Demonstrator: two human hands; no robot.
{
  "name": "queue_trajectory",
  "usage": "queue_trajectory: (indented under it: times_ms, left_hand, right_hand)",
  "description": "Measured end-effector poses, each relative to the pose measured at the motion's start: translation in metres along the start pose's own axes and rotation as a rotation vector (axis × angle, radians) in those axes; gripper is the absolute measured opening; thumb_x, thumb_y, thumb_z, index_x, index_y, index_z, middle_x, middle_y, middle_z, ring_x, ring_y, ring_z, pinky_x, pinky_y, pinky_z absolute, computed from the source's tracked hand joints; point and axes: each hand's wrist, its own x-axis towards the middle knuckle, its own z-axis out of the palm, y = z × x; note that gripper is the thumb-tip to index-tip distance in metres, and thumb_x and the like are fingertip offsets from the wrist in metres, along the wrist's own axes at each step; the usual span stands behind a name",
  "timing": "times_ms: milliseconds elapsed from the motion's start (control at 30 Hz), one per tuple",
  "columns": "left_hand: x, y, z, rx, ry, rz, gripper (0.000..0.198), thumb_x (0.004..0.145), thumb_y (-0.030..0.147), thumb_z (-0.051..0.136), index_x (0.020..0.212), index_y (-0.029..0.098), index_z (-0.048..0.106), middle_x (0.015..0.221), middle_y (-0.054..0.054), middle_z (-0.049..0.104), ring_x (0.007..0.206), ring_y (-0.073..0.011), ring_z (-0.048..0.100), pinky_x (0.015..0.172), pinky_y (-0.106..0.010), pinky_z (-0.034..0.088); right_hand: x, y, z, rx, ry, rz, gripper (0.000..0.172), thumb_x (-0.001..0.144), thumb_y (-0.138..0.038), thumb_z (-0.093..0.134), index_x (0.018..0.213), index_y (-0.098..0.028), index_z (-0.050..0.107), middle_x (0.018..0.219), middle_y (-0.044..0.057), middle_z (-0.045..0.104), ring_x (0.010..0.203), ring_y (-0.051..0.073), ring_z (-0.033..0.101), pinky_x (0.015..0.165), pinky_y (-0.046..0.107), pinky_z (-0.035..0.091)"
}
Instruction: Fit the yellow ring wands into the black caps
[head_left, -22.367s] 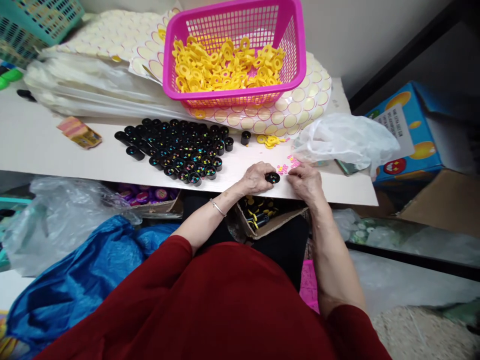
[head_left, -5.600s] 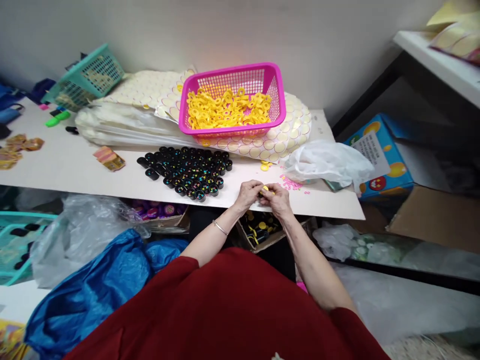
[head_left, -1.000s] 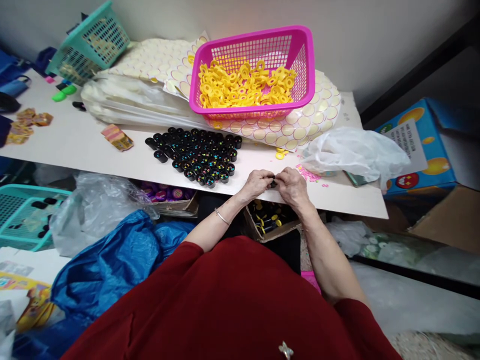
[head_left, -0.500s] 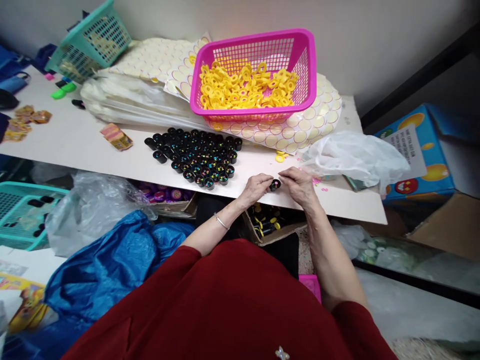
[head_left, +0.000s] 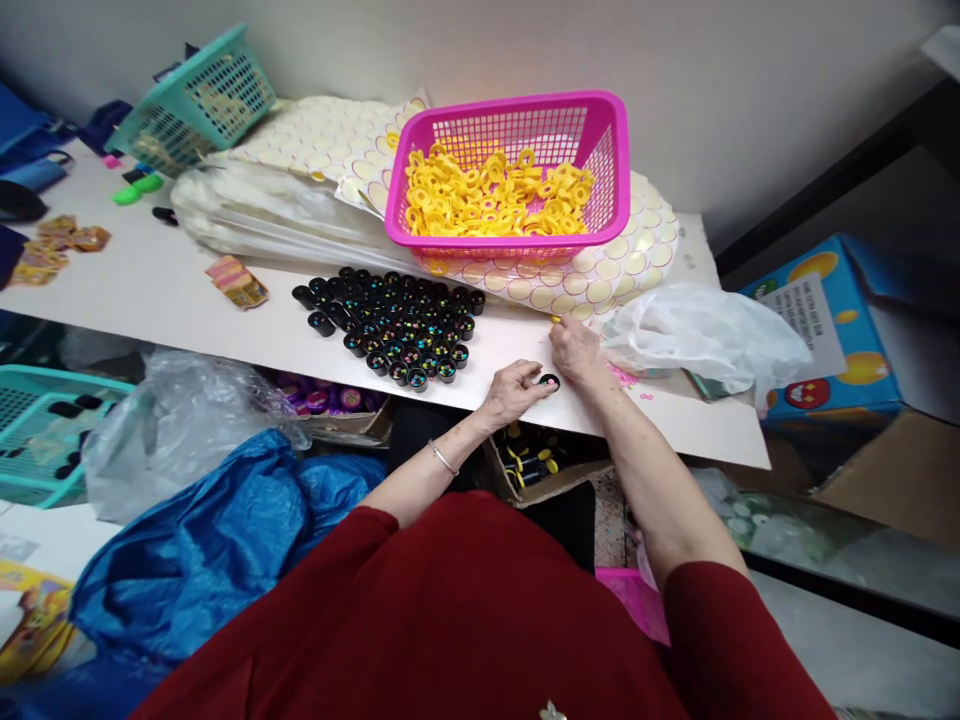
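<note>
Just left of the left hand [head_left: 514,388], a tight cluster of black cups [head_left: 397,322] stands on the tabletop [head_left: 187,310], with coloured bits showing inside the nearer ones. Beyond both hands, a pink basket [head_left: 615,175] full of yellow rings [head_left: 491,190] rests on sheets printed with circles [head_left: 600,275]. To the right of the right hand [head_left: 574,345] a crumpled white bag [head_left: 705,330] lies just beside it, and small pink pieces [head_left: 622,375] are scattered on the tabletop between that hand and the bag. Far to the left sit a teal basket [head_left: 195,100], an orange packet [head_left: 236,282] and some clear plastic wrap [head_left: 247,215]. Below the tabletop edge, under the hands, an open carton [head_left: 540,470] shows black and yellow parts; a blue bag [head_left: 202,540] lies further left.

The left hand rests at the near edge of the tabletop, fingers curled around a single black cup [head_left: 549,381], pinching it upright between thumb and fingertips. The right hand is stretched forward past that cup, palm down, fingertips bent onto the tabletop at the edge of the circle sheets, where a little yellow shows; whether it grips anything cannot be told. Both forearms come out of red sleeves [head_left: 697,620], and a thin bracelet [head_left: 439,457] circles the left wrist.
</note>
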Motion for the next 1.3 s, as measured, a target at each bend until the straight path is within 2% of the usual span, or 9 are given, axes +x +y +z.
queue_trajectory:
  times_ms: [100,200,333,433,567,700,867,1133,1300]
  left_hand:
    - [-0.002,0.002,0.001,-0.039,0.034,0.017,0.034,0.066,0.042,0.071,0.082,0.012,0.065,0.079,0.0,0.057,0.055,-0.0033,0.044,0.056,-0.02,0.039]
    - [-0.001,0.007,0.0,-0.115,0.118,-0.01,0.028,0.07,0.039,0.067,0.077,0.012,0.064,0.079,-0.001,0.058,0.055,-0.0038,0.045,0.056,-0.021,0.039]
    - [0.006,0.018,-0.005,-0.206,0.242,-0.113,0.022,0.073,0.032,0.063,0.082,0.013,0.065,0.084,-0.002,0.061,0.054,-0.0029,0.043,0.054,-0.019,0.038]
    - [0.012,0.033,-0.007,-0.287,0.236,-0.117,0.031,0.07,0.033,0.067,0.094,0.014,0.066,0.091,-0.003,0.062,0.061,-0.0037,0.047,0.052,-0.017,0.037]
    - [0.012,0.054,-0.006,-0.379,0.079,-0.117,0.041,0.061,0.039,0.074,0.092,0.012,0.067,0.079,-0.002,0.063,0.061,-0.0048,0.049,0.05,-0.017,0.036]
    - [0.008,0.066,-0.009,-0.358,-0.038,-0.145,0.031,0.059,0.038,0.074,0.07,0.01,0.067,0.058,0.001,0.058,0.052,-0.0041,0.044,0.05,-0.019,0.035]
    - [0.006,0.065,-0.014,-0.227,-0.122,-0.188,0.022,0.062,0.031,0.07,0.066,0.009,0.068,0.051,0.003,0.056,0.05,-0.0047,0.043,0.053,-0.021,0.036]
    - [0.011,0.035,-0.004,0.087,0.078,-0.109,0.012,0.063,0.023,0.071,0.071,0.014,0.072,0.075,-0.002,0.065,0.068,-0.0098,0.055,0.066,-0.023,0.042]
    - [0.013,0.026,-0.005,0.216,0.013,-0.064,0.012,0.071,0.025,0.065,0.07,0.016,0.073,0.071,0.0,0.063,0.073,-0.0118,0.056,0.073,-0.025,0.042]
  right_hand:
    - [-0.001,0.0,0.001,0.03,0.035,-0.013,0.02,0.076,-0.01,0.041,0.078,-0.015,0.06,0.085,0.015,0.06,0.079,0.023,0.05,0.068,0.034,0.036]
    - [-0.006,0.002,-0.006,0.21,0.179,0.131,0.014,0.076,-0.014,0.042,0.071,-0.018,0.055,0.08,0.011,0.058,0.074,0.021,0.048,0.065,0.033,0.036]
    - [-0.021,-0.001,-0.026,0.848,0.379,0.344,0.015,0.076,-0.027,0.051,0.064,-0.021,0.046,0.063,0.0,0.047,0.06,0.014,0.044,0.059,0.029,0.037]
    - [-0.041,-0.013,-0.044,1.405,0.241,0.397,0.023,0.073,-0.035,0.062,0.064,-0.021,0.045,0.061,-0.003,0.046,0.051,0.01,0.04,0.052,0.026,0.036]
    - [-0.067,-0.035,-0.06,1.694,0.039,0.358,0.027,0.065,-0.033,0.072,0.063,-0.02,0.048,0.061,-0.004,0.048,0.05,0.007,0.042,0.05,0.024,0.038]
    - [-0.083,-0.052,-0.062,1.616,0.095,0.384,0.023,0.067,-0.038,0.072,0.073,-0.02,0.059,0.06,-0.003,0.053,0.049,0.009,0.045,0.049,0.025,0.038]
    - [-0.095,-0.052,-0.058,1.085,0.179,0.163,0.026,0.068,-0.034,0.07,0.09,-0.022,0.063,0.074,-0.001,0.057,0.064,0.014,0.052,0.063,0.031,0.045]
    - [-0.1,-0.04,-0.037,0.575,0.223,0.01,0.015,0.08,-0.027,0.053,0.094,-0.02,0.055,0.088,0.006,0.056,0.072,0.018,0.052,0.068,0.033,0.044]
    - [-0.098,-0.037,-0.029,0.509,0.182,-0.007,0.016,0.082,-0.028,0.05,0.095,-0.02,0.054,0.09,0.007,0.055,0.077,0.02,0.054,0.069,0.034,0.045]
